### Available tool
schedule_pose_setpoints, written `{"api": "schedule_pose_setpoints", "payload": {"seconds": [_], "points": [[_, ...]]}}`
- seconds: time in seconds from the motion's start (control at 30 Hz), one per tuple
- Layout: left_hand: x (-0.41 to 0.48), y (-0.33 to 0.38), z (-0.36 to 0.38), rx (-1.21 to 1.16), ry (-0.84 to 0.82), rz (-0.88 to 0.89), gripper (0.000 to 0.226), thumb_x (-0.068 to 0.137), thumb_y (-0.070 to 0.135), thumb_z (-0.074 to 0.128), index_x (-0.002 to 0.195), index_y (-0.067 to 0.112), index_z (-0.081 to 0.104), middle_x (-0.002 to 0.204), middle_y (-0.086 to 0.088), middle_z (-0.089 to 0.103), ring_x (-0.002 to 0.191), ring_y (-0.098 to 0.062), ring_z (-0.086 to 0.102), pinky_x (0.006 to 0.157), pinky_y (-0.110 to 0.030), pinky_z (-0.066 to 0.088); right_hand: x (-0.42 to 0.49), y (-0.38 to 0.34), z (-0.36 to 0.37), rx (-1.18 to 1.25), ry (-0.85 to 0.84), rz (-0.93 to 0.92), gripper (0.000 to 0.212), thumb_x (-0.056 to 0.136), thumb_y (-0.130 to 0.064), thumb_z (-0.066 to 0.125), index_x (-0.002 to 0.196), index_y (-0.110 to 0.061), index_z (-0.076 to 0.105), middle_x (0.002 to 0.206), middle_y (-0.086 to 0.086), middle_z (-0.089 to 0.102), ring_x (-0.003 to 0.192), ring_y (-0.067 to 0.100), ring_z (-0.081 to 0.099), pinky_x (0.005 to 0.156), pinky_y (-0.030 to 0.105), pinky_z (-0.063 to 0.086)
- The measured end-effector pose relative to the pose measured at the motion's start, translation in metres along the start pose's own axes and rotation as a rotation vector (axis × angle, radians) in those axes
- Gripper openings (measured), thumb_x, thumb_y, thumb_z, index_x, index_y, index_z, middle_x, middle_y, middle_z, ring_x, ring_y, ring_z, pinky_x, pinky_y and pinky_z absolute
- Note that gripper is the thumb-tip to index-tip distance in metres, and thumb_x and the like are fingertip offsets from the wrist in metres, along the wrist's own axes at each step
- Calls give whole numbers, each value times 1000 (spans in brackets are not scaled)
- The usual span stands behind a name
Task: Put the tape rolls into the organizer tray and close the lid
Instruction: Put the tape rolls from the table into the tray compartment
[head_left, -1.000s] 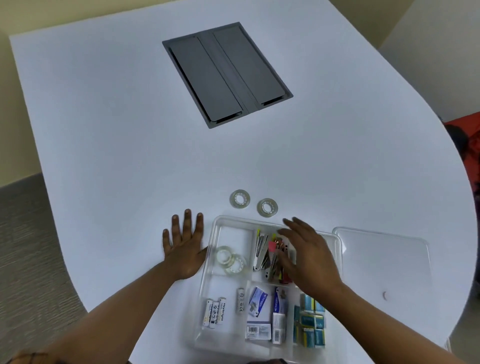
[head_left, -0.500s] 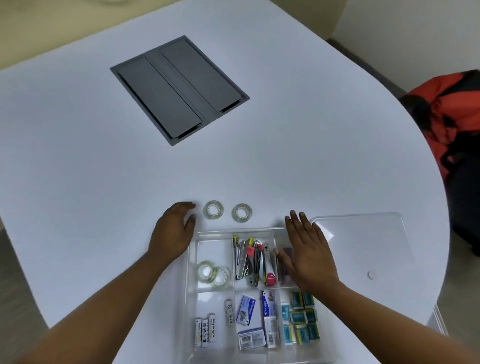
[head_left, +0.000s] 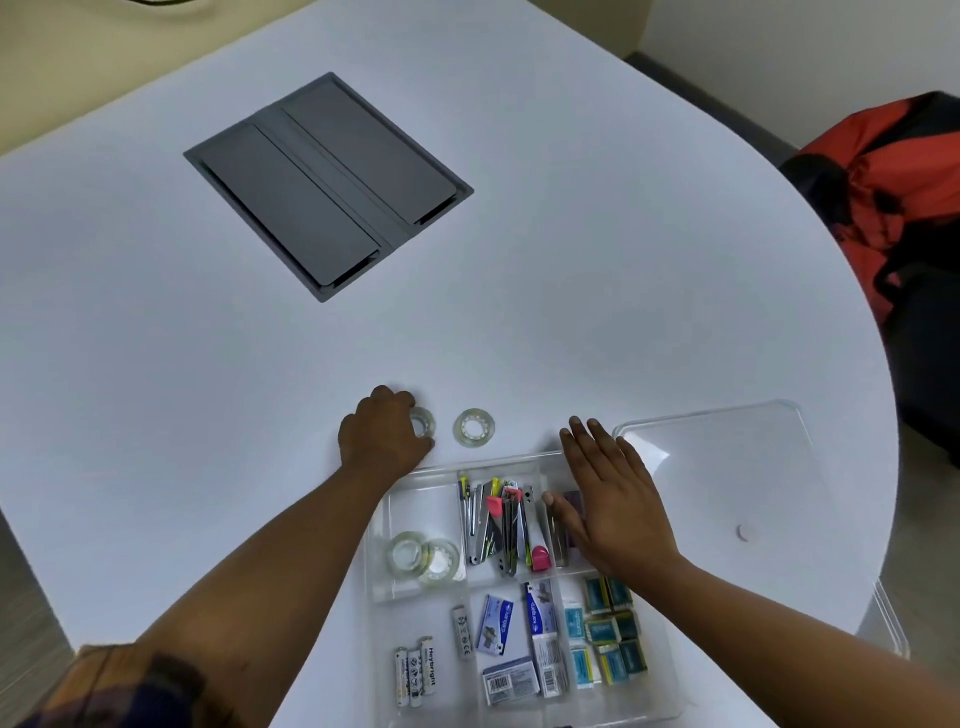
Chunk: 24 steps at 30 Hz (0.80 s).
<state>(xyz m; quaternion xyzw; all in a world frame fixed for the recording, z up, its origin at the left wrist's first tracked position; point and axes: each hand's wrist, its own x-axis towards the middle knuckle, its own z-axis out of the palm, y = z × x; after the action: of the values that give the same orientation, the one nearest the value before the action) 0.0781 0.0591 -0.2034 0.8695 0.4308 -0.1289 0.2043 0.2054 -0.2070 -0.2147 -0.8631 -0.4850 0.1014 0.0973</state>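
Head view: left hand (head_left: 384, 434) is curling its grip onto the nearer tape roll (head_left: 422, 423) on the counter (head_left: 208, 389), fingers closing on it but not lifting yet. Second roll (head_left: 473, 427) is lying just right of that grip. Right hand (head_left: 613, 504), fingers apart & flat, is steadying the organizer tray (head_left: 379, 571), w/ the lid (head_left: 727, 467) lying off to its right.

Left hand (head_left: 383, 435) curled with fingers (head_left: 402, 402) bent; right hand (head_left: 613, 506) flat, spread.

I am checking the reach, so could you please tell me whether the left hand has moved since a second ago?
Yes. The left hand has moved away from the organizer tray corner, forward to the nearer tape roll on the table, and now curls over it.
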Motion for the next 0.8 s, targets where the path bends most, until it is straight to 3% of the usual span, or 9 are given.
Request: {"api": "schedule_pose_setpoints", "payload": {"seconds": [0.13,0.27,0.37,0.5,0.67,0.8], "points": [[-7,1,-9,-105,68,12,49,71,39,73,115,23,60,117,-4,59,108,-28,57,84,-39,49,-1,0,0,5,0,6,69,97,-59,29,153,-20,17,161,0,17,148,14,5,119,41,14],[-36,-3,-22,-313,212,64,58,72,36,76,124,22,54,120,-1,60,111,-24,56,89,-37,47,-1,0,-1,7,3,3,69,97,-60,28,153,-20,18,161,0,17,148,13,5,120,42,15],[-71,-13,-29,-473,340,40,45,72,35,76,111,27,55,109,6,63,102,-18,57,81,-35,48,0,-1,-2,21,9,5,70,97,-61,24,152,-19,20,160,0,19,148,14,6,120,42,15],[-118,-25,-19,-391,397,41,21,76,31,74,96,26,69,115,5,60,107,-19,54,85,-31,44,0,-1,-1,26,19,5,70,96,-61,24,152,-19,22,160,0,20,148,14,7,119,43,17],[-148,-22,1,-233,387,134,24,76,30,65,96,20,75,123,-3,59,119,-25,49,93,-43,42,-1,0,0,13,19,4,68,97,-60,27,152,-19,22,160,1,21,148,14,8,119,44,19],[-155,-15,13,-98,312,100,18,70,22,79,87,20,76,96,-2,59,93,-28,56,78,-40,44,0,0,1,11,16,5,68,97,-60,28,152,-20,21,160,0,20,148,13,7,119,43,18]]}}
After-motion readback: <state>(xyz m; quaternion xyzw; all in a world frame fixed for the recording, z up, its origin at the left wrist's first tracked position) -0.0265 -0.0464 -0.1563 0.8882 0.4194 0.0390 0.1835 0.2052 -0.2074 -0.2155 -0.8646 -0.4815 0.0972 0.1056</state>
